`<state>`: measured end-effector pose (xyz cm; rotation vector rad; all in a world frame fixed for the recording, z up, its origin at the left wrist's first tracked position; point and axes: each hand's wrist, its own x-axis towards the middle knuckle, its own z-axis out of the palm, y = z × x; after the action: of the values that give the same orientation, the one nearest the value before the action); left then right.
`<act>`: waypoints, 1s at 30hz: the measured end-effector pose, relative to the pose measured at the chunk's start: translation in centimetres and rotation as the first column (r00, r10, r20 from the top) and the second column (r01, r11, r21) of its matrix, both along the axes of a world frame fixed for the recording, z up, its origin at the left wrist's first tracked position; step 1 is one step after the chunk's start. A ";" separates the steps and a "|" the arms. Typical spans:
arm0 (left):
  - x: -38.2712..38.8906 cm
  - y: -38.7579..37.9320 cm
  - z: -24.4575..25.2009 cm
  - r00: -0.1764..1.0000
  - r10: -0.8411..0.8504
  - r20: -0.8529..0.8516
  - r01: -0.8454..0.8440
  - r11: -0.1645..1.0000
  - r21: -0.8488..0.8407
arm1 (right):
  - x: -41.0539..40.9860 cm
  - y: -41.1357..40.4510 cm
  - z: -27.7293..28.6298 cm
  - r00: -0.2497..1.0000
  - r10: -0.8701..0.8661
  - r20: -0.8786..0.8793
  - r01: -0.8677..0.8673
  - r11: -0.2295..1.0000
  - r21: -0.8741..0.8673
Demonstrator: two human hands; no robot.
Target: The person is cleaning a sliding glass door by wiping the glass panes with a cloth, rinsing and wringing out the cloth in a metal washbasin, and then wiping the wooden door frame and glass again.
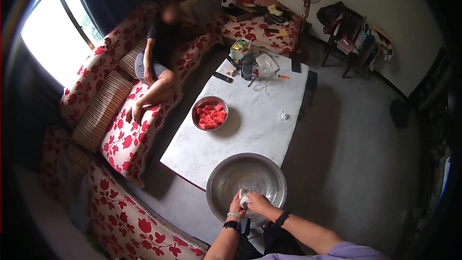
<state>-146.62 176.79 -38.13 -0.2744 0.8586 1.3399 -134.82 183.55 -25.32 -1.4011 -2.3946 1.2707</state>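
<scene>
A wide metal basin [216, 177] is at the near end of the marble-patterned table, and both of my hands are over its near side. My left hand [237, 206], with a pale bangle and a dark band on the wrist, grips a small soft white item [244, 199], perhaps cloth or tissue. From the other side, the fingers of my right hand [258, 203] close on the same item. Bright specks, maybe water or bubbles, show on the basin's floor below the hands. Farther up the table, red cut fruit pieces [210, 117] that look like watermelon fill a steel bowl [195, 124].
A remote control [223, 77], a dark tumbler [247, 67] and a phone [296, 65] lie or stand on the table's [252, 137] far part. Crumpled tissue [284, 115] is near its right edge. A person [162, 43] reclines on the floral sofa [122, 141] at left.
</scene>
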 end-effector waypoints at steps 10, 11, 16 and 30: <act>0.3 -0.1 5.6 0.963 0.101 0.249 -0.107 0.994 0.009 | -1.1 -0.1 -1.7 0.941 -0.337 -0.041 0.339 0.927 0.157; 0.7 0.2 6.3 0.962 0.119 0.246 -0.115 0.993 -0.031 | -1.1 -0.7 -1.8 0.940 -0.338 -0.041 0.340 0.926 0.166; -0.2 0.1 2.7 0.960 0.159 0.228 -0.158 0.987 -0.025 | -2.3 -3.3 -1.5 0.989 -0.132 -0.071 0.141 0.980 0.137; 0.7 0.5 2.2 0.977 0.149 0.150 -0.143 0.988 -0.050 | 0.2 -2.4 -6.2 0.818 -0.563 -0.120 0.487 0.788 -0.377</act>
<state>-145.94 177.26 -35.91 -0.4727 0.7472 1.4195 -134.64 181.13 -31.50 -1.7328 -1.5132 1.5922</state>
